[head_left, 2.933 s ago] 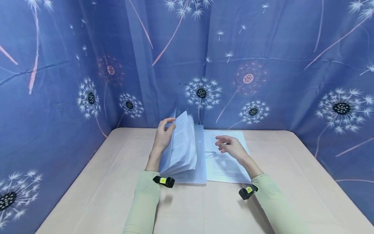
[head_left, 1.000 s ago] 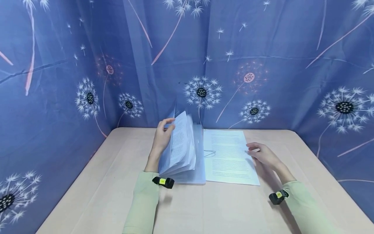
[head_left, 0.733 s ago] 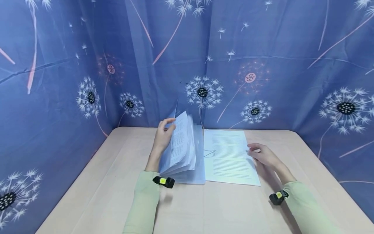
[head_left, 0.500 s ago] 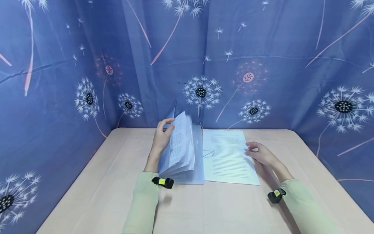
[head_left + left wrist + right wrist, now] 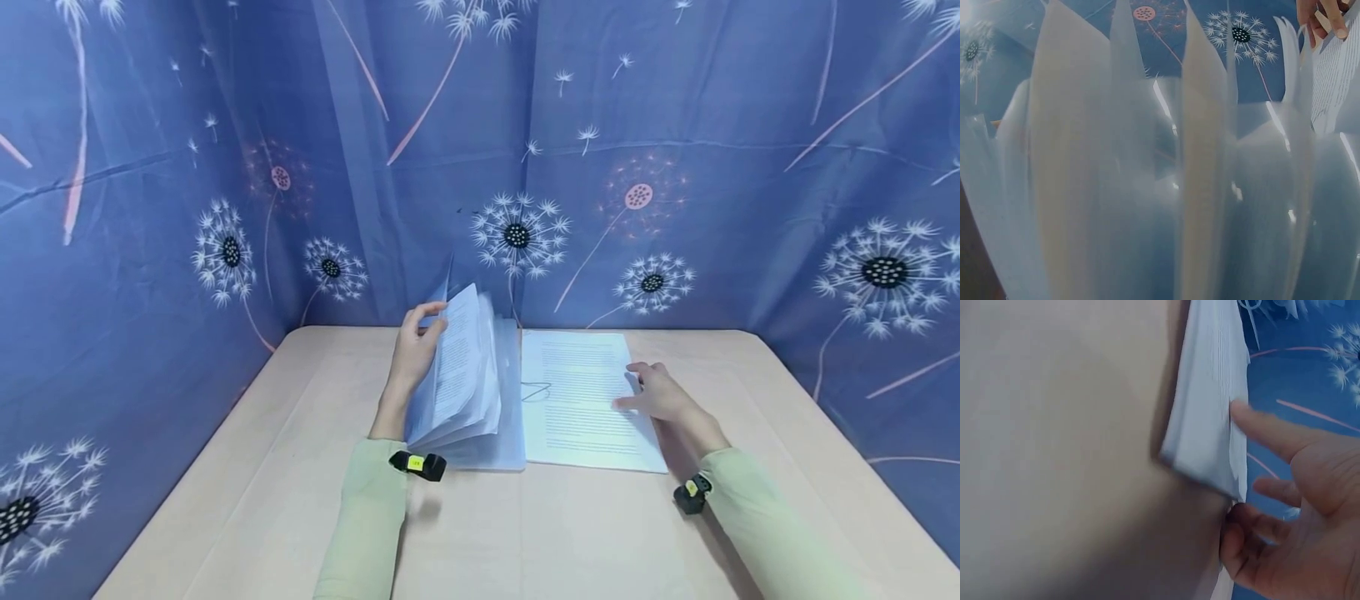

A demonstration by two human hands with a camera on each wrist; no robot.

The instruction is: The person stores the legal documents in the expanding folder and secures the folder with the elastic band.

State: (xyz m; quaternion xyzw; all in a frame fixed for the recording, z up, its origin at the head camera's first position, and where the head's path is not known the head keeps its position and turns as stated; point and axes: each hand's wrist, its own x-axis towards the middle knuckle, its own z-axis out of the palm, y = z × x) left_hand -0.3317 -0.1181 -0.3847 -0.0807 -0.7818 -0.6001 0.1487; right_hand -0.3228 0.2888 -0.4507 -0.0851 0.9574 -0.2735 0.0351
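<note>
A clear-sleeve folder (image 5: 511, 392) filled with printed pages stands partly raised in the middle of the table. My left hand (image 5: 413, 350) holds its lifted cover and pages at the left, fingers bent over the edge. The left wrist view is mostly filled by the fanned translucent sleeves (image 5: 1210, 206). To the right of the folder lies a stack of printed sheets (image 5: 585, 400). My right hand (image 5: 663, 396) is at the stack's right edge, thumb stretched over the top sheet and other fingers near the edge. In the right wrist view, the thumb (image 5: 1266, 428) reaches the sheets' upper face; contact beneath is hidden.
A thin dark loop (image 5: 536, 390) lies across the stack's left side. The pale tabletop (image 5: 592, 533) extends in front and to both sides. A blue dandelion-patterned curtain (image 5: 450, 167) encloses the back and sides.
Between the first frame and one second ago, the right hand moved from above the sheets to their right edge. Since then its thumb has spread leftward over the top sheet. The left hand stays still.
</note>
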